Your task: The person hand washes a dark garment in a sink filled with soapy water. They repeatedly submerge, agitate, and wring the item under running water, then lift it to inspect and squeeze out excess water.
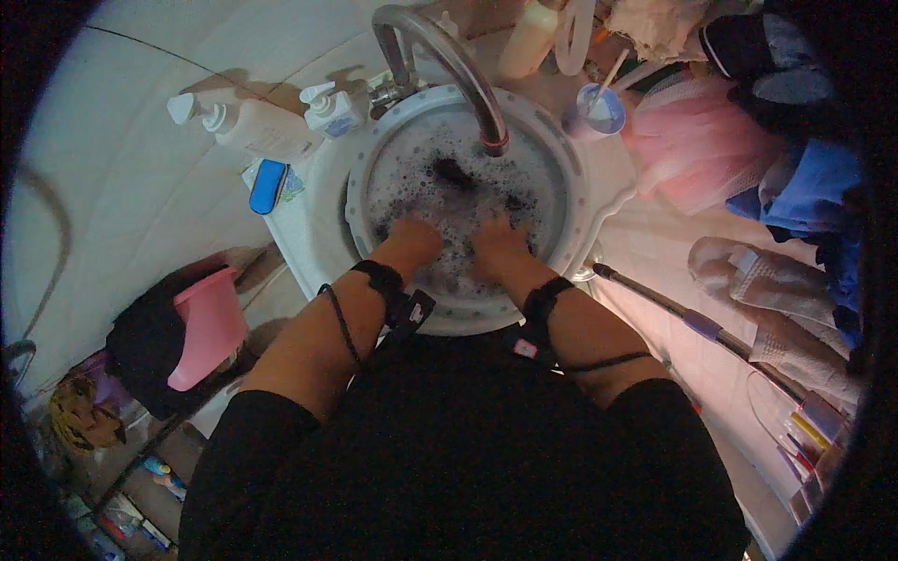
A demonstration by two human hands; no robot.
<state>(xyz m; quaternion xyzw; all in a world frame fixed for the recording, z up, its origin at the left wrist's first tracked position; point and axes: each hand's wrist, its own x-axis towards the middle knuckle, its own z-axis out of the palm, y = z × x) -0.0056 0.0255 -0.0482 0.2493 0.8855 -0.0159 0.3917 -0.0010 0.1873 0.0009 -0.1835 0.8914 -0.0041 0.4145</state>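
Note:
Before me is a round white plastic basin (575,210), set in a sink and filled with foamy water (414,165). A dark item, perhaps cloth (452,173), breaks the surface in the middle, and a second dark patch (515,203) shows to its right. My left hand (417,238) dips into the suds at the near left, its fingers hidden under foam. Opposite it, my right hand (499,242) is partly in the foam with some fingers spread. Whether either hand grips anything below the surface is hidden. A curved metal faucet (466,66) arches over the basin's far side.
At the left rim of the sink stand pump bottles (266,126) (333,112) and a blue brush or sponge (268,186). A cup (596,112) and pink mesh (701,133) are at the right. A pole (673,308) leans nearby; a pink plastic container (214,326) is lower left.

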